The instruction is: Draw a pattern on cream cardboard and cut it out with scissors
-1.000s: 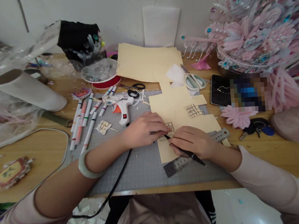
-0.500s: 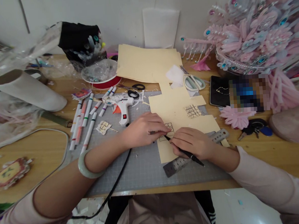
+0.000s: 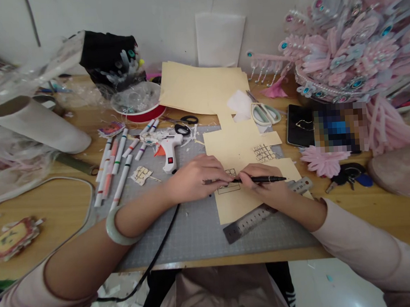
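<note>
I see my right hand (image 3: 267,186) has swung the black pen (image 3: 262,179), fingers clamped on it, from steep to nearly flat across the cream card (image 3: 236,202) on the cutting mat (image 3: 195,228), while my left hand (image 3: 196,177) still presses the card, fingers together, so the stroke direction changes.

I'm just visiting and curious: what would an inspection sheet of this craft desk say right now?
Surface: wooden desk with a grey cutting mat on it.
Job's things: black pen lying nearly level over tan card; small grid drawn on it; metal ruler partly under the right wrist.
Clutter: markers, white glue gun, scissors, cardboard tube, phone, keys.
Hands: left hand presses the card; right hand grips the pen in its fingers.
Cables: black cord runs across the mat and off the desk's front edge.
Surroundings: white wall, pink beaded ornament.
</note>
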Motion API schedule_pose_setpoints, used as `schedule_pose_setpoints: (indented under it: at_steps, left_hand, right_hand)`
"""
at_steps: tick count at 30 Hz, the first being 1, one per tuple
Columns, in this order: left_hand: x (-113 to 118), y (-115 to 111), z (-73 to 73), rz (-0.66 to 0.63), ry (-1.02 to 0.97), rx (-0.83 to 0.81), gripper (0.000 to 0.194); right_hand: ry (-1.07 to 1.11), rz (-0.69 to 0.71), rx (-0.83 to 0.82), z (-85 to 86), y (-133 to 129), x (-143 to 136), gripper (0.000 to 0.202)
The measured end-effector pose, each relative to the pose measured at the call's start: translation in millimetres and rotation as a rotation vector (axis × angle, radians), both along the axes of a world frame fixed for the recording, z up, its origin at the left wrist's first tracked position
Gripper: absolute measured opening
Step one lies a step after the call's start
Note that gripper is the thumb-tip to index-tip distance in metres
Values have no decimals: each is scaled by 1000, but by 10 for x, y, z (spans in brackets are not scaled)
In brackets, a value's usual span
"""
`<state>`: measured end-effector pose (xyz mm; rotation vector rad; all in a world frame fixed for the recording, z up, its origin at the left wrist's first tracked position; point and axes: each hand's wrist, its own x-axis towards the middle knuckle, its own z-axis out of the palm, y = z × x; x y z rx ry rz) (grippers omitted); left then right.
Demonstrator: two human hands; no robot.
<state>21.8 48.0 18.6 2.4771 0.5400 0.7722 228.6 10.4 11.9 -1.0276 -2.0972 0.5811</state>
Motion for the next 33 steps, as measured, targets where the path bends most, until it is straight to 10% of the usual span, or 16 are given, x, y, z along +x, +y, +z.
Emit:
schedule_pose_setpoints:
  at_steps: [15, 24, 33]
  left_hand:
    - [-2, 10, -4, -16, -22, 4, 11]
    - [-21, 5, 40, -46, -8, -24, 18]
    - [-62, 11, 107, -66, 92, -56, 32]
  right_hand:
    - [70, 61, -26, -4, -33, -14, 24]
    - [169, -226, -286, 323, 309, 41, 27]
    - [-186, 92, -528, 543, 809, -318, 31]
